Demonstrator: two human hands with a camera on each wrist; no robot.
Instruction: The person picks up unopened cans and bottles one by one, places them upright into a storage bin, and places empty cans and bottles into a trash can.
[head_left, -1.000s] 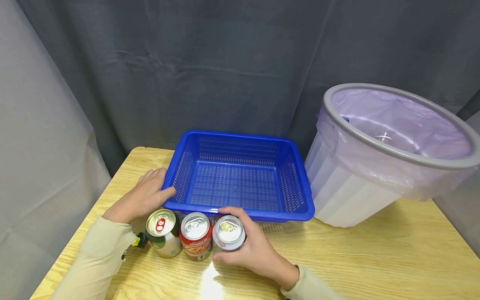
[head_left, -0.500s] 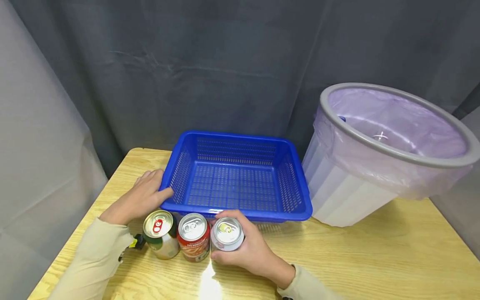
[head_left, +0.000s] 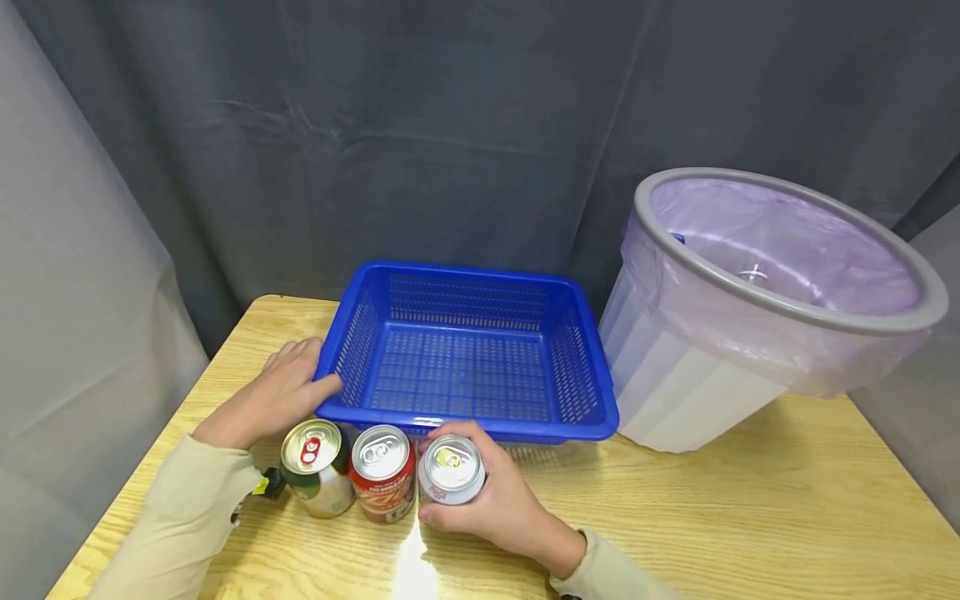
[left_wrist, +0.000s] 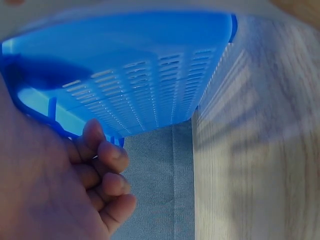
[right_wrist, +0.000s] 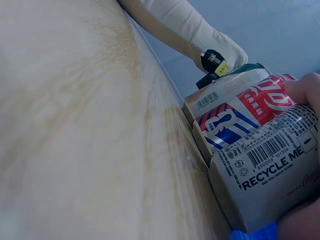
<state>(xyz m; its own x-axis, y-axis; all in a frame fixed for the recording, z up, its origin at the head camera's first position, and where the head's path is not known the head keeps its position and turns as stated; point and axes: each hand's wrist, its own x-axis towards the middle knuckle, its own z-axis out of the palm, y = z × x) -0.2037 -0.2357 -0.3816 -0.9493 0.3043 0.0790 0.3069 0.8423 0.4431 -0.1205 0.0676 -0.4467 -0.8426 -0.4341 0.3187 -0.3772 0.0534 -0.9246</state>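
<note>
My right hand (head_left: 501,500) grips a silver soda can (head_left: 452,467), thumb on the near side and fingers behind. In the right wrist view, this silver can has "RECYCLE ME" printed on it. Left of it, a red cola can (head_left: 383,475) stands upright, followed by a green and white can (head_left: 317,467) with a red tab. All three are in a row along the front of a blue plastic basket (head_left: 465,422). My left hand (head_left: 279,393) holds the basket's left rim, with its thumb over the edge; in the left wrist view the other fingers (left_wrist: 117,185) curl loosely outside.
To the right stands a white trash bin (head_left: 675,375) with a grey rim and purple liner, holding something clear. The wooden table (head_left: 720,517) ends at the left near a grey sheet (head_left: 90,317). A dark curtain (head_left: 450,150) hangs behind the basket.
The whole head view shifts slightly, leaving the scene a little further left. Both hands keep their holds, and the cans and basket stay in the same arrangement.
</note>
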